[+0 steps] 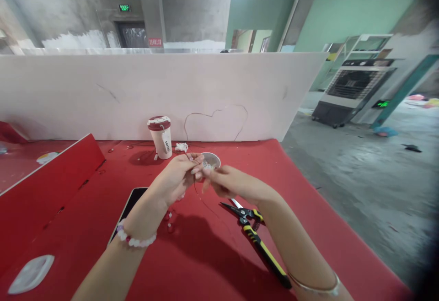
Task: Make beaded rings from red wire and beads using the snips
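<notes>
My left hand [180, 173] is closed in a pinch on a thin dark cord [206, 204], which trails down over the red tabletop. Fingertips touching it from the right, my right hand [228, 181] also pinches; whatever sits between its fingers is too small to make out. Just behind both hands stands a small white bowl [213, 158] with pale beads inside, partly covered by my fingers. Below my right wrist lie shears [262, 246] with black and yellow handles, their blades pointing left. A few small beads [169, 218] rest on the table under my left hand.
A lidded coffee cup [162, 138] stands near the white partition [103, 95], beside a crumpled white scrap [181, 147]. A dark flat device [132, 199] lies partly under my left forearm. A white plastic tray [31, 273] is at front left, near a red divider [51, 191].
</notes>
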`<state>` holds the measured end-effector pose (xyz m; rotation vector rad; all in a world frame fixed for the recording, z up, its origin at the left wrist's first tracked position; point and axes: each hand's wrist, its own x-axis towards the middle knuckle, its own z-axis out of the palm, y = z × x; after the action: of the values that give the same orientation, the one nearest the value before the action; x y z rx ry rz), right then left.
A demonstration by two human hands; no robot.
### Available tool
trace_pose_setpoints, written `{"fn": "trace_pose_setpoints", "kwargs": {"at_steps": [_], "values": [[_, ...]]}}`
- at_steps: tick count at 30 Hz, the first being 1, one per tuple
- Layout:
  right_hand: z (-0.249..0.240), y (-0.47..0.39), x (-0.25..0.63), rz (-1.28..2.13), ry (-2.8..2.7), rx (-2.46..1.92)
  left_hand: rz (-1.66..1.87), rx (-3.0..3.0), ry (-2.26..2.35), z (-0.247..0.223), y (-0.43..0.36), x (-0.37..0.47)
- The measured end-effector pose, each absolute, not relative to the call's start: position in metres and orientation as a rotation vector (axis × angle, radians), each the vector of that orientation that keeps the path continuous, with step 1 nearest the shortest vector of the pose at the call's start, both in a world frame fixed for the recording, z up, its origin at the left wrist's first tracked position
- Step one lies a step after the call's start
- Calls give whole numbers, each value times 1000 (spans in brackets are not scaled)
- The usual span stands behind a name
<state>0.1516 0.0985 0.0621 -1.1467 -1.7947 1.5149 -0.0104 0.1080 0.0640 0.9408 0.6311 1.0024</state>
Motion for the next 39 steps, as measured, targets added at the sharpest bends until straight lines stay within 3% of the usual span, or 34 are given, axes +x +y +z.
{"fn": "trace_pose_setpoints", "kwargs": {"at_steps": [5,11,19,23,32,39], "values": [[61,91,148,1689,-2286,-1034,1122,961,680,66,110,-12],[44,104,142,1613,-1732,-1091,1256,932,741,74,112,-20],[49,114,148,1445,-1279,-970,834,965,564,66,104,-9],[52,112,146,1469,-1289,-967,911,907,543,60,105,-5],[50,97,140,1822,-1913,-942,1225,767,659,62,110,-5],[55,94,139,1999,-1738,-747,1292,769,735,73,107,-5]]}}
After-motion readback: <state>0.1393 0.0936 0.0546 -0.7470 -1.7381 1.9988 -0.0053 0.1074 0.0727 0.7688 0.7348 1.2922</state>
